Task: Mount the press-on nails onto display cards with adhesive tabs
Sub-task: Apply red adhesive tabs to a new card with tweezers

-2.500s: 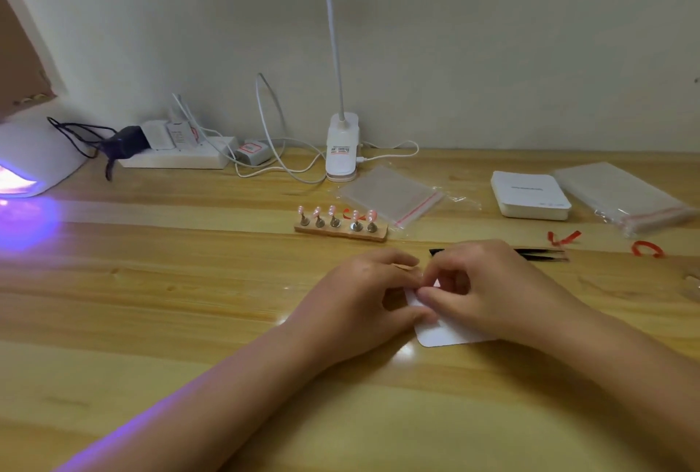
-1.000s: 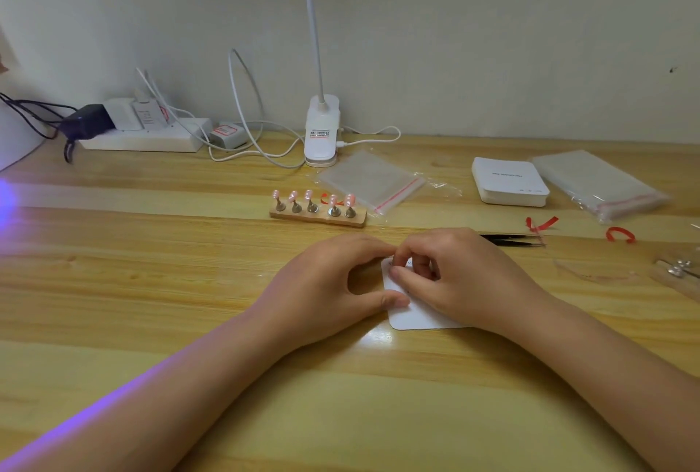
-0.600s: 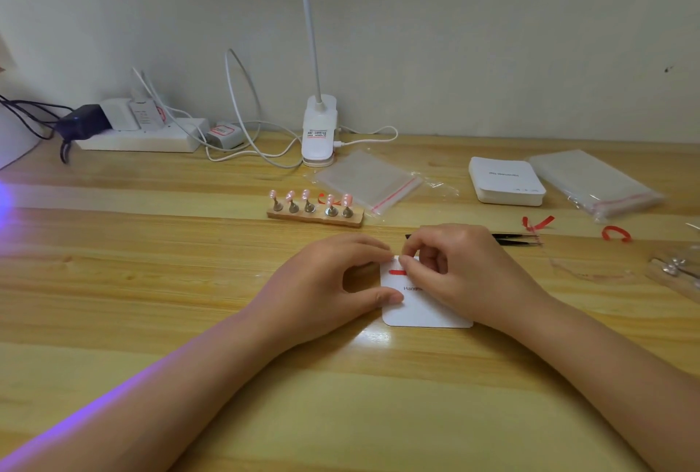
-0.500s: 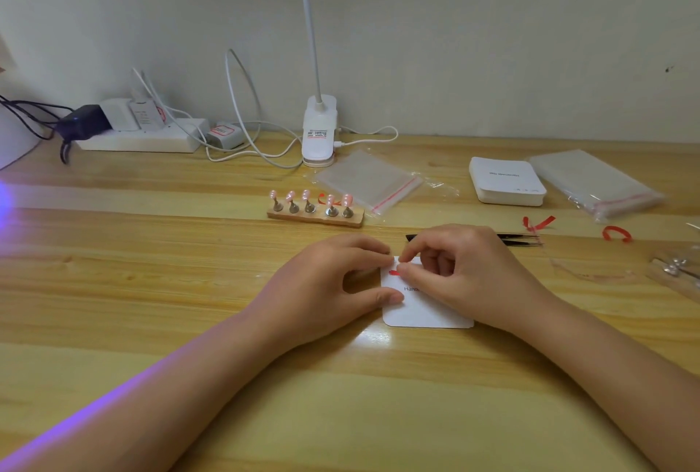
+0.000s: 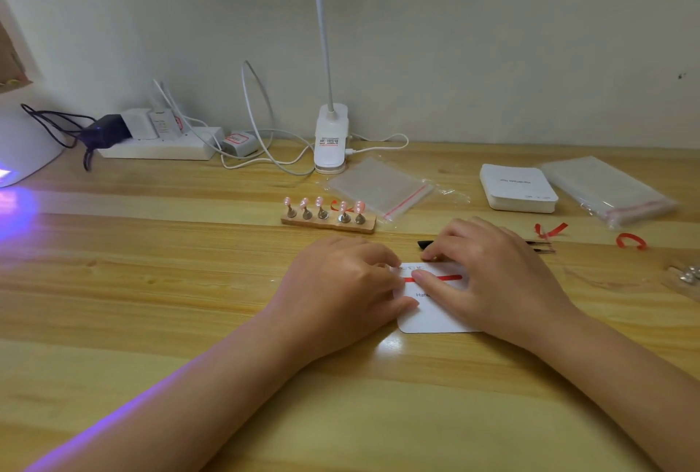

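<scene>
A white display card lies flat on the wooden table in front of me. A red adhesive strip runs across its upper part. My left hand rests on the card's left edge, thumb and fingertips holding it down. My right hand lies over the card's right side, with its forefinger pressing on the strip's left part. Behind my hands, a small wooden stand carries several pink press-on nails on metal pegs.
Black tweezers lie just behind my right hand. A stack of white cards, two zip bags and red strip scraps lie at the back right. A lamp base, power strip and glowing UV lamp line the wall.
My right hand has gone from pinching at the card's top edge to pressing a finger flat on it. The red strip now shows stretched across the card. My left hand has stayed put.
</scene>
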